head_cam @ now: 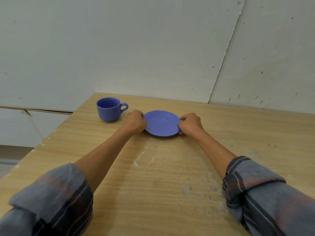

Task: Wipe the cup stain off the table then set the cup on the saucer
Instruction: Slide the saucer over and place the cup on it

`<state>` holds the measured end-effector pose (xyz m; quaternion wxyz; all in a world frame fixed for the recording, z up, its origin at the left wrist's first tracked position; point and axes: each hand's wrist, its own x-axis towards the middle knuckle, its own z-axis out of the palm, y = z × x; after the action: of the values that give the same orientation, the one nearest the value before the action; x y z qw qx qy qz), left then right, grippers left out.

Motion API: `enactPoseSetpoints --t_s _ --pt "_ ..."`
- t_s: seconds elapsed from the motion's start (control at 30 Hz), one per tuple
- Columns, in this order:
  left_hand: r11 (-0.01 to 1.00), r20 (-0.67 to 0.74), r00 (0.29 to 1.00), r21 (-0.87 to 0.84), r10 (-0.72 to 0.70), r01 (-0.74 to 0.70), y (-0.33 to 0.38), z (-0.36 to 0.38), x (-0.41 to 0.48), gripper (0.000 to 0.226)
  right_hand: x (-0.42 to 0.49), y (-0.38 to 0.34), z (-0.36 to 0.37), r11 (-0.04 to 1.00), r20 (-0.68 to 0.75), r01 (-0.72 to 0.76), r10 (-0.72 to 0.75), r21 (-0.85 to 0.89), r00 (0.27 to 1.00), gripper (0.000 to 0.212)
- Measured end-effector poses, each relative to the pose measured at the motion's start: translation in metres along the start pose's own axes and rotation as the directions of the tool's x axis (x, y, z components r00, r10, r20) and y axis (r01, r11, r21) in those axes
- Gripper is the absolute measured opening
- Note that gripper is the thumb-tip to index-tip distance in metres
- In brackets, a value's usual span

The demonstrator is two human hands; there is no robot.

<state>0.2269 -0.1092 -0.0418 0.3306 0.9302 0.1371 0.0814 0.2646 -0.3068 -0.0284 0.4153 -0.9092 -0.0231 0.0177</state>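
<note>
Rolled plaid sleeves point(51, 198) lead to both hands gripping the round blue ceramic saucer point(162, 124) by opposite rims: left hand point(135, 121), right hand point(190, 123). The blue ceramic cup point(109, 109) stands upright on the wooden table point(153, 184), just left of the left hand, handle toward it.

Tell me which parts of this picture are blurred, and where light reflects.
Head view: the rolled plaid sleeves at the bottom corners are smeared; the blue ceramic cup and round blue saucer look sharp; a faint sheen lies on the saucer's centre; wide-angle distortion tilts the wall seams.
</note>
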Motion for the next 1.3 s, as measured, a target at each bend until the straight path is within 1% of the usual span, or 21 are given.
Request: enactPoseSetpoints --t_s 0.03,0.1,0.2,0.27,0.33,0.43,0.53,0.63,0.7,0.77,0.8,0.9,0.93,1.0,1.07,1.17,1.23,1.3 --pt "0.999 -0.012 1.000 0.038 0.018 -0.018 0.001 0.000 -0.002 0.019 -0.002 -0.001 0.000 0.998 -0.003 0.033 -0.033 -0.045 0.999 0.025" --pt "0.989 -0.023 0.998 0.136 0.065 -0.061 0.004 -0.002 -0.005 0.025 -0.006 -0.002 0.000 0.981 0.012 0.104 -0.104 -0.161 0.995 0.014" --pt "0.937 -0.019 0.985 0.312 0.172 -0.158 0.006 -0.008 -0.014 0.024 -0.012 -0.004 0.002 0.907 0.049 0.184 -0.180 -0.379 0.983 0.008" --pt "0.893 -0.022 0.968 0.393 0.248 -0.220 0.005 -0.014 -0.022 0.027 -0.015 -0.007 0.003 0.833 0.049 0.258 -0.269 -0.490 0.962 0.028" --pt "0.863 -0.061 0.949 0.437 0.309 -0.253 0.005 -0.023 -0.033 0.029 -0.020 -0.018 0.005 0.805 0.035 0.333 -0.363 -0.491 0.931 0.032" --pt "0.848 -0.167 0.904 0.446 0.393 -0.286 -0.002 -0.043 -0.045 0.027 -0.026 -0.046 0.014 0.779 0.076 0.454 -0.471 -0.432 0.879 0.026" --pt "0.909 -0.264 0.891 0.301 0.371 -0.289 -0.021 -0.069 -0.050 0.024 -0.030 -0.074 0.033 0.785 0.148 0.552 -0.533 -0.280 0.833 0.023" --pt "0.959 -0.316 0.906 0.116 0.283 -0.259 -0.050 -0.094 -0.046 0.026 -0.023 -0.098 0.057 0.810 0.171 0.561 -0.536 -0.170 0.827 0.021" --pt "0.974 -0.354 0.910 0.017 0.217 -0.226 -0.071 -0.107 -0.038 0.034 -0.014 -0.110 0.072 0.832 0.181 0.543 -0.520 -0.117 0.835 0.023" --pt "0.983 -0.362 0.919 -0.035 0.154 -0.178 -0.091 -0.114 -0.029 0.050 -0.003 -0.120 0.086 0.849 0.191 0.521 -0.499 -0.086 0.845 0.029" --pt "0.985 -0.340 0.932 -0.075 0.122 -0.156 -0.097 -0.116 -0.025 0.060 0.003 -0.122 0.091 0.856 0.197 0.511 -0.490 -0.075 0.849 0.033" --pt "0.966 -0.209 0.977 -0.243 0.033 -0.085 -0.110 -0.114 -0.013 0.091 0.018 -0.125 0.102 0.867 0.252 0.494 -0.465 -0.063 0.849 0.040" --pt "0.956 -0.165 0.986 -0.285 0.018 -0.065 -0.113 -0.112 -0.008 0.098 0.022 -0.126 0.106 0.873 0.276 0.486 -0.457 -0.046 0.846 0.039" --pt "0.941 -0.092 0.996 -0.337 0.008 -0.039 -0.118 -0.107 0.000 0.105 0.028 -0.125 0.110 0.884 0.322 0.466 -0.451 0.035 0.832 0.029" --pt "0.934 -0.060 0.998 -0.355 0.015 -0.035 -0.120 -0.102 0.006 0.105 0.031 -0.123 0.114 0.886 0.337 0.447 -0.460 0.122 0.821 0.024" --pt "0.934 -0.110 0.993 -0.348 0.051 -0.087 -0.120 -0.097 0.013 0.087 0.033 -0.121 0.115 0.883 0.303 0.419 -0.467 0.212 0.831 0.025" --pt "0.928 -0.138 0.988 -0.354 0.066 -0.112 -0.119 -0.098 0.014 0.079 0.034 -0.119 0.115 0.879 0.295 0.415 -0.472 0.237 0.831 0.024" --pt "0.922 -0.132 0.988 -0.367 0.078 -0.122 -0.118 -0.100 0.013 0.077 0.031 -0.116 0.112 0.877 0.294 0.418 -0.474 0.236 0.830 0.023"
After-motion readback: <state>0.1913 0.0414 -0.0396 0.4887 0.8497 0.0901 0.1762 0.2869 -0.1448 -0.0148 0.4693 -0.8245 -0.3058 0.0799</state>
